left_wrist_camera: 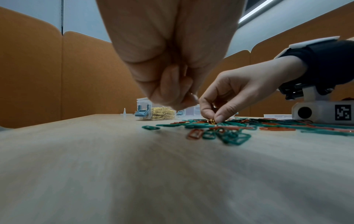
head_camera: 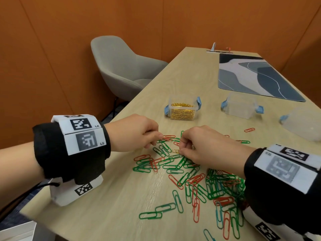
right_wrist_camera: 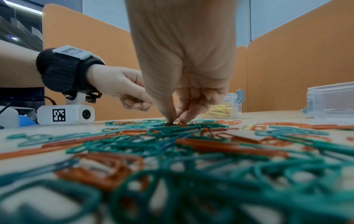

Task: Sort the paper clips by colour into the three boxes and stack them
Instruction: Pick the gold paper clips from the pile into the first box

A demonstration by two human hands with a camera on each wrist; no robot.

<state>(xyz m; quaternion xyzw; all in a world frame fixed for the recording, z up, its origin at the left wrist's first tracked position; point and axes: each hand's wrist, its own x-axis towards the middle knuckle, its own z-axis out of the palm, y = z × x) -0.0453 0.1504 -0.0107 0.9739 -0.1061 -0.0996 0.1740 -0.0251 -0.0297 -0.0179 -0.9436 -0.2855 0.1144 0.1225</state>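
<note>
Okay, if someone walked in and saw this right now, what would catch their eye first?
Probably the sprawl of green and red clips across the near side of the table. Next, both hands meeting at its far edge: the right hand pinches a gold clip, and the left hand is curled beside it. Behind them stands an open box of gold clips.
</note>
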